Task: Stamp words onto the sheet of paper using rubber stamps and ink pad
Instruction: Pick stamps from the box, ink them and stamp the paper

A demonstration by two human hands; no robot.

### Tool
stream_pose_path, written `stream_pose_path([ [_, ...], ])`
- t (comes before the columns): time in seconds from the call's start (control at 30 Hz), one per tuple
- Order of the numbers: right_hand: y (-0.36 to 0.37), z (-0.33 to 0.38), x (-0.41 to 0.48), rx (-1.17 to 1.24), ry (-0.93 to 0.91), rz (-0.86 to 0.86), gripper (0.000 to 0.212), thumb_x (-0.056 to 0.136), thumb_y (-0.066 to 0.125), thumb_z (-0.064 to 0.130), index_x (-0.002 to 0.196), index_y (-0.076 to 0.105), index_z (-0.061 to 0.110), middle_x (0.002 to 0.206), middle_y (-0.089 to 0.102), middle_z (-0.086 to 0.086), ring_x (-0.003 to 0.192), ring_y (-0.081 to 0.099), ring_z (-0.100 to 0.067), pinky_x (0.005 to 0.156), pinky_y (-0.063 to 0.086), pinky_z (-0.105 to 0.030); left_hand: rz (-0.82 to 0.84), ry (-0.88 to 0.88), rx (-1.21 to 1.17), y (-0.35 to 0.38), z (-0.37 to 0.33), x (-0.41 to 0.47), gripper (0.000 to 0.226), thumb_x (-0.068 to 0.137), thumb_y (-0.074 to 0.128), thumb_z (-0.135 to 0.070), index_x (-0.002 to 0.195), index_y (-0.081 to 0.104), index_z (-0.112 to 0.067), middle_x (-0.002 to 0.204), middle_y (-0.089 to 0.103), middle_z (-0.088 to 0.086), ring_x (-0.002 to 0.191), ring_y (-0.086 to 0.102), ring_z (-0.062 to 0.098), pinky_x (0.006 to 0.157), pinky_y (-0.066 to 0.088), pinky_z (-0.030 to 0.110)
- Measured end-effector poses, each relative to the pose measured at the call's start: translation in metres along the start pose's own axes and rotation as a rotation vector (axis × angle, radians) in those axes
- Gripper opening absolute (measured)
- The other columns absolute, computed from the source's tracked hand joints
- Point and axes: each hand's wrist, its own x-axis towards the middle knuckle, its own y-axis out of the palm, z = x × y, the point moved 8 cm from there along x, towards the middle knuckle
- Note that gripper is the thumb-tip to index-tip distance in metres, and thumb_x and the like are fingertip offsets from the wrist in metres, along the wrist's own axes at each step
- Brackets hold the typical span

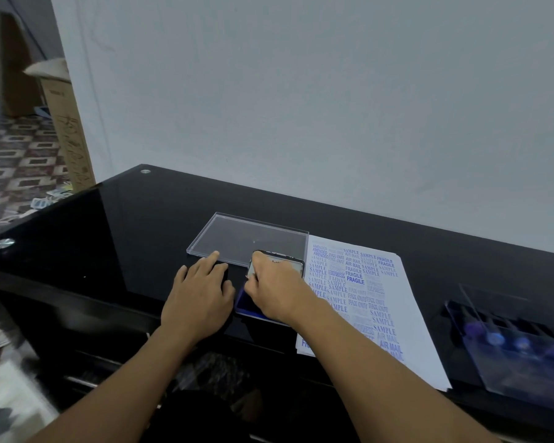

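Item, head view: a glossy black table bearing the stamping set. The ink pad (blue, lying near the front edge, just left of the paper) is largely covered by the right hand, whose fingers are curled down over it. Whether a rubber stamp is pinched there cannot be told, since the palm hides whatever is held. A dark-rimmed lid is seen tilted up just beyond the knuckles. The left hand is laid flat beside the pad, fingers straight and spread, their tips reaching the edge of a clear plastic cover. The sheet of paper lies just right of the pad, already crowded with blue words, its near corner at the table's front edge. A stamp rack with blue-handled stamps is set further right, blurred. Hazards judged: the pad may be skidded on the slick top if pressed off-centre. The right forearm, which lies over the sheet's left margin, may smear wet prints or drag the paper. A further impression may be lost among the overlapping words, since little blank space is left.
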Motion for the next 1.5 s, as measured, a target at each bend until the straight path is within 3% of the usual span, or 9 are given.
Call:
stream_pose_path([
  [0.1,0.0,0.001,0.0,0.006,0.005,-0.001,0.015,0.099,0.042,0.021,0.088,0.031,0.018,0.077,0.049,-0.013,0.059,0.039,-0.022,0.048,0.022,-0.032,-0.001,0.003,-0.003,-0.001,0.0,-0.001,0.043,0.102,0.033,-0.035,0.141,0.046,-0.021,0.163,0.022,-0.001,0.149,0.021,0.015,0.122,0.013,0.045],
  [0.2,0.001,0.0,0.003,0.019,0.014,0.019,0.015,0.099,0.042,0.021,0.087,0.032,0.017,0.077,0.05,-0.013,0.061,0.043,-0.025,0.049,0.026,-0.033,-0.005,0.005,-0.008,-0.001,0.0,-0.001,0.042,0.102,0.034,-0.034,0.139,0.047,-0.021,0.162,0.022,-0.001,0.148,0.022,0.015,0.122,0.014,0.045],
  [0.47,0.0,-0.002,0.01,0.055,0.064,0.058,0.012,0.096,0.043,0.02,0.088,0.037,0.015,0.087,0.054,-0.017,0.075,0.05,-0.035,0.064,0.039,-0.038,-0.011,0.005,0.004,-0.001,-0.001,-0.001,0.042,0.101,0.035,-0.034,0.139,0.047,-0.02,0.162,0.023,0.0,0.147,0.024,0.016,0.121,0.016,0.045],
  [0.63,0.001,-0.003,0.006,0.057,0.057,0.022,0.022,0.095,0.042,0.021,0.077,0.03,0.021,0.081,0.053,-0.013,0.069,0.049,-0.03,0.057,0.037,-0.038,0.001,0.002,0.021,-0.001,-0.001,0.0,0.043,0.101,0.033,-0.035,0.14,0.046,-0.021,0.163,0.022,-0.001,0.148,0.022,0.015,0.122,0.015,0.044],
  [0.77,0.0,-0.001,0.003,0.045,0.034,0.005,0.016,0.097,0.042,0.022,0.084,0.034,0.018,0.077,0.051,-0.012,0.064,0.045,-0.027,0.052,0.031,-0.036,0.001,0.003,0.021,-0.002,-0.002,-0.001,0.044,0.101,0.033,-0.035,0.141,0.046,-0.02,0.163,0.022,0.0,0.148,0.022,0.015,0.122,0.015,0.044],
  [1.0,-0.004,-0.002,0.009,0.054,0.049,0.031,0.013,0.097,0.043,0.023,0.089,0.04,0.013,0.074,0.044,-0.005,0.074,0.046,-0.03,0.065,0.036,-0.036,-0.006,0.004,0.012,-0.002,-0.002,-0.001,0.043,0.101,0.034,-0.035,0.139,0.047,-0.02,0.162,0.022,-0.001,0.148,0.022,0.014,0.121,0.015,0.044],
  [1.17,-0.001,-0.003,0.009,0.061,0.053,0.025,0.018,0.096,0.043,0.023,0.08,0.036,0.018,0.075,0.049,-0.005,0.067,0.046,-0.024,0.061,0.035,-0.036,-0.003,0.007,0.016,-0.001,-0.001,-0.001,0.044,0.101,0.034,-0.035,0.14,0.046,-0.02,0.162,0.022,-0.001,0.148,0.022,0.014,0.122,0.016,0.045],
  [1.3,0.001,-0.003,0.008,0.045,0.055,0.009,0.027,0.095,0.041,0.022,0.073,0.027,0.022,0.078,0.051,-0.009,0.07,0.046,-0.03,0.062,0.034,-0.037,-0.007,0.009,0.009,-0.001,-0.001,-0.001,0.043,0.101,0.034,-0.034,0.14,0.047,-0.02,0.162,0.023,0.0,0.148,0.023,0.015,0.121,0.016,0.044],
  [1.5,-0.003,-0.001,0.008,0.057,0.054,0.027,0.019,0.097,0.042,0.023,0.081,0.035,0.018,0.073,0.045,-0.005,0.07,0.045,-0.028,0.065,0.034,-0.036,-0.001,0.004,0.02,-0.001,-0.001,0.0,0.043,0.101,0.032,-0.036,0.14,0.046,-0.021,0.163,0.021,-0.001,0.148,0.021,0.015,0.121,0.015,0.044],
])
